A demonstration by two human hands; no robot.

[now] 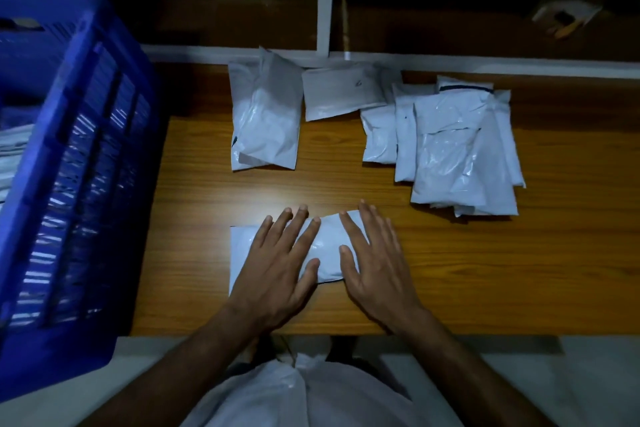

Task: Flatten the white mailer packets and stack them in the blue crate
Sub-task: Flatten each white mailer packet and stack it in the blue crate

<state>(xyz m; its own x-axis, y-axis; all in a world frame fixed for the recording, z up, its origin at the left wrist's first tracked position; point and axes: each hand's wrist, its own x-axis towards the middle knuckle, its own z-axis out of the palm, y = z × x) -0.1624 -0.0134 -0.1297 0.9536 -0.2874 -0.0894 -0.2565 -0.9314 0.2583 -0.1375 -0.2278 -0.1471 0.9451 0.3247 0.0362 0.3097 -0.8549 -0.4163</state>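
Note:
One white mailer packet [329, 246] lies near the front edge of the wooden table [346, 184]. My left hand [277, 267] presses flat on its left half, fingers spread and straight. My right hand [377, 263] presses flat on its right half in the same way. More white packets lie further back: a puffy one [266, 121] at centre left, a flatter one [341, 90] behind it, and a pile of several [457, 149] at the right. The blue crate [79, 163] stands at the left edge, with white packets [14, 152] stacked inside it.
A white frame rail [485, 66] runs along the table's far edge, with dark shelving behind it. A large white bag [311, 395] sits below the table's front edge, between my arms. Bare wood shows at the table's right side.

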